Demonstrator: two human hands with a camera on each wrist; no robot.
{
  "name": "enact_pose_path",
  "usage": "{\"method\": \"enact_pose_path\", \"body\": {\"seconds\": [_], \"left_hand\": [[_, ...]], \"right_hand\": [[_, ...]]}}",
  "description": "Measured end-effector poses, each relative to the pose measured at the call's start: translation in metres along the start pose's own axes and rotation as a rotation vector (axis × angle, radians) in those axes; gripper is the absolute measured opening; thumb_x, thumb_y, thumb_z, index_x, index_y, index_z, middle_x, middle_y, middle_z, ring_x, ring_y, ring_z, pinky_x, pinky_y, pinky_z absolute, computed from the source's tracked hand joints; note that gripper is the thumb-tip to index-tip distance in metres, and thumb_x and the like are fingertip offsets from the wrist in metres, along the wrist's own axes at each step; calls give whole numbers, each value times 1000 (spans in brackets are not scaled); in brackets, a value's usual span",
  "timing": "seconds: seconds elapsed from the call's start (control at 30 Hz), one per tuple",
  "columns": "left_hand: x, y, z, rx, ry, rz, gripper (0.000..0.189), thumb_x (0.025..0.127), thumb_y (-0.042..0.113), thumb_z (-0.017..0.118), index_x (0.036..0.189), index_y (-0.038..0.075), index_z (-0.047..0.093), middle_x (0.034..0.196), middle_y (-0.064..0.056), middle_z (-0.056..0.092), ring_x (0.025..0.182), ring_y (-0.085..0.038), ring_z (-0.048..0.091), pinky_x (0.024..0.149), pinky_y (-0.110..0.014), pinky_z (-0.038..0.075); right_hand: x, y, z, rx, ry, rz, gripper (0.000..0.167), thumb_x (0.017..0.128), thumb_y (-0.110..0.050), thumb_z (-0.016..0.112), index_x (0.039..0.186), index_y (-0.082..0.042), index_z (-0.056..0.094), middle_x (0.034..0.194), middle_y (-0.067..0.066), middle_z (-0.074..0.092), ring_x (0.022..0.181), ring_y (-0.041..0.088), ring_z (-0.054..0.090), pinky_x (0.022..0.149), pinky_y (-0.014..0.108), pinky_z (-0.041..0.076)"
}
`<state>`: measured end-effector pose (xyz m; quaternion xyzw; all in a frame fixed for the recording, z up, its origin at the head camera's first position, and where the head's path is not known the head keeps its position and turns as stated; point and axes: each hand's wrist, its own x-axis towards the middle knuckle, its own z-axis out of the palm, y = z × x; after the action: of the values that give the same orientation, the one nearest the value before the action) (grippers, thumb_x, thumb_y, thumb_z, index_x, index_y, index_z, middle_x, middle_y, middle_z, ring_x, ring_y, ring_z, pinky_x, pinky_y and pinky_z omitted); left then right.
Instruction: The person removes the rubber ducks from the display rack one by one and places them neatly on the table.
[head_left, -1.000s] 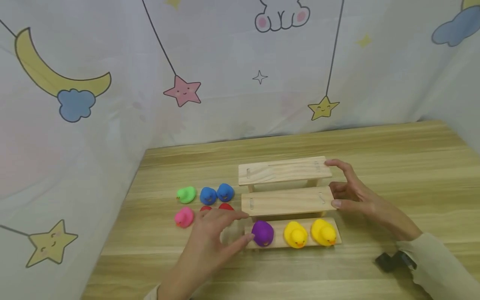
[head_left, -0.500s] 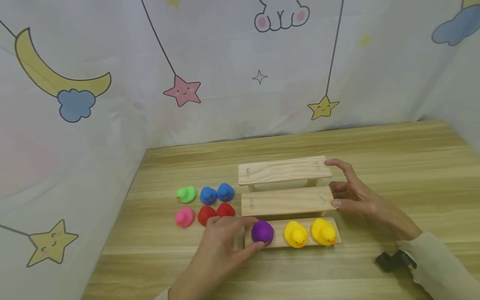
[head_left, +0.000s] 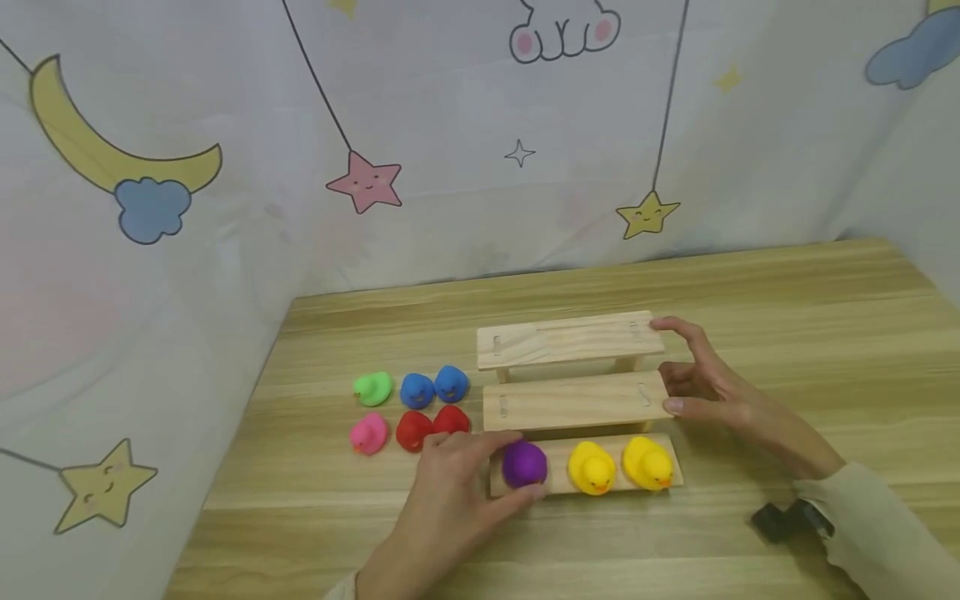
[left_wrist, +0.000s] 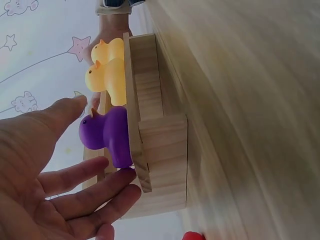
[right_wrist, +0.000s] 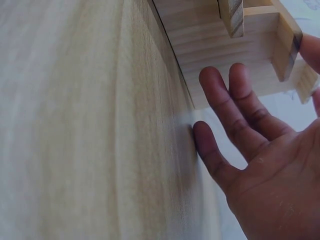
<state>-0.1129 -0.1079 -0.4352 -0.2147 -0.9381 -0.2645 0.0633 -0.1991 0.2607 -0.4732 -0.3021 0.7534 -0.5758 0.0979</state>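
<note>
A wooden three-step stand point(head_left: 573, 402) stands on the table. On its lowest step sit a purple rubber duck point(head_left: 525, 464) and two yellow rubber ducks point(head_left: 591, 468). My left hand point(head_left: 453, 492) spreads around the purple duck, thumb on the near side and index finger on the far side. In the left wrist view, the fingers lie by the duck's tail, and the thumb shows a gap from its head. My right hand point(head_left: 716, 396) touches the stand's right end, index finger at the top step and thumb at the middle step. Its other fingers extend beside the side panel point(right_wrist: 200, 45).
Left of the stand, on the table point(head_left: 300, 483), lie a green duck point(head_left: 372, 388), a pink duck point(head_left: 369, 434), two blue ducks point(head_left: 417, 390) and two red ducks point(head_left: 414, 431). A patterned curtain point(head_left: 450, 250) hangs behind the table. A black device point(head_left: 787, 522) is by the right sleeve.
My left hand has moved right, from beside the purple duck to around it, uncovering the red ducks. The ducks, the stand and my right hand have stayed in place.
</note>
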Motion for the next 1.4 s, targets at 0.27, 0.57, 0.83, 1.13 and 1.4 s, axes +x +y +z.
{"method": "enact_pose_path", "body": {"seconds": [0.27,0.57,0.83,1.13,1.4], "left_hand": [[3,3,6,-14,-12,24,42,85,46,91,118,22,80,113,10,83,106,-7,73,100,-42,44],[-1,8,-4,-30,-13,89,42,84,41,93,119,22,80,113,13,82,106,-2,71,100,-39,48],[-9,2,-27,-59,72,161,48,84,39,94,126,21,78,121,13,81,110,-6,72,103,-44,52],[-18,-19,-48,-8,256,191,53,73,26,100,122,21,79,113,13,82,104,-9,73,96,-35,51],[-29,-45,-68,44,324,117,59,68,20,102,123,24,80,113,11,83,103,-16,75,94,-30,58]], "right_hand": [[-1,2,-3,61,-16,6,92,96,7,55,167,-21,4,103,12,75,96,27,74,90,29,57],[-5,1,-2,57,-21,8,90,96,6,54,167,-19,4,90,8,67,86,28,69,82,31,55],[-4,0,-2,46,-15,-4,90,96,6,56,167,-20,6,87,6,61,84,25,66,78,31,53],[-4,-3,-2,-12,2,61,89,98,-3,57,168,-23,6,111,20,71,101,25,73,91,29,58],[-4,-4,2,-46,40,89,88,99,-6,60,168,-24,9,128,11,55,99,24,69,89,27,55]]}}
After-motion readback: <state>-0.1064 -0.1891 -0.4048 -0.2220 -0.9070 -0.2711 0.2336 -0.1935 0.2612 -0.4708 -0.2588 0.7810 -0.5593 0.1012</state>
